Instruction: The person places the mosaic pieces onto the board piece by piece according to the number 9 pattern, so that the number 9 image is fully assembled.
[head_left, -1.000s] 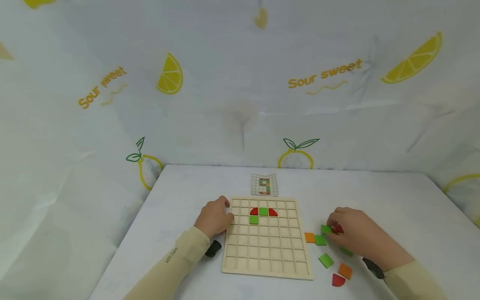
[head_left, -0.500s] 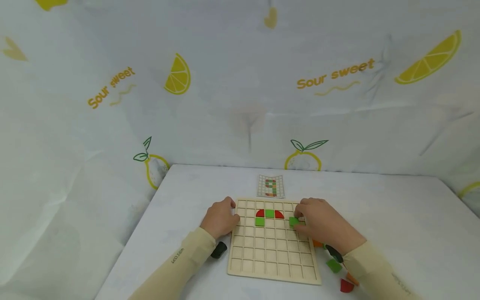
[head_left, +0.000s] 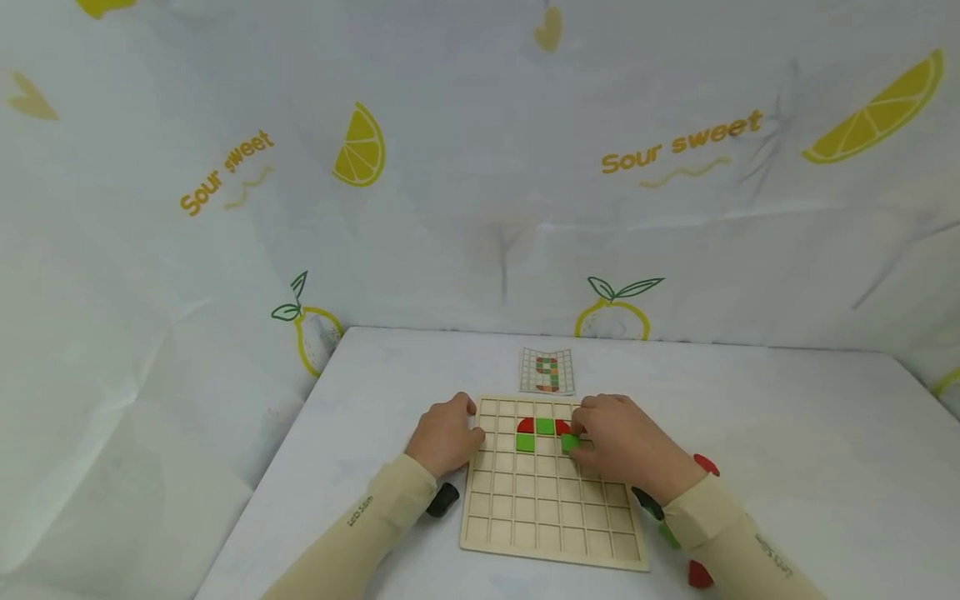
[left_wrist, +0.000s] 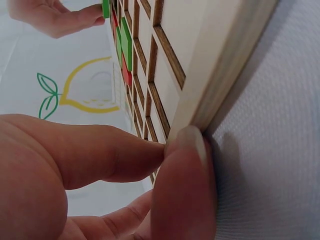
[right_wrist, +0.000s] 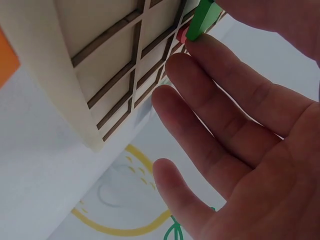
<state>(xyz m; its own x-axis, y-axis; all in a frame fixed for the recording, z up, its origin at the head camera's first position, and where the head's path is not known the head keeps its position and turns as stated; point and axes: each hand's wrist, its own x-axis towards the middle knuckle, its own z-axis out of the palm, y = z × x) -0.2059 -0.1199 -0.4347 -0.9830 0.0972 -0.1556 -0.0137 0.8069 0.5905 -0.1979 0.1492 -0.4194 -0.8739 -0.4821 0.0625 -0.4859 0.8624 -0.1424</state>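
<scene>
A pale wooden grid board (head_left: 525,533) lies on the table. My left hand (head_left: 442,437) pinches its left edge between thumb and fingers, seen close up in the left wrist view. Over the board's upper right, my right hand (head_left: 626,442) holds a green square tile (right_wrist: 201,20) between thumb and index finger, its other fingers spread. Set in the grid are a red quarter-round tile (head_left: 527,426), a green square tile (head_left: 545,427) beside it and another green square (head_left: 525,442) below. A second red quarter-round (head_left: 562,427) is partly covered by my right fingers.
Behind the board lies a small paper card (head_left: 547,371) printed with a coloured tile pattern. Loose tiles lie right of the board, partly hidden by my right arm: red ones (head_left: 701,573) and a green one (head_left: 669,535). A printed white sheet (head_left: 450,208) hangs behind the table.
My right hand has picked up a green tile from the loose pile and carried it left over the board, beside the red quarter-round. The left hand keeps its hold on the edge.
</scene>
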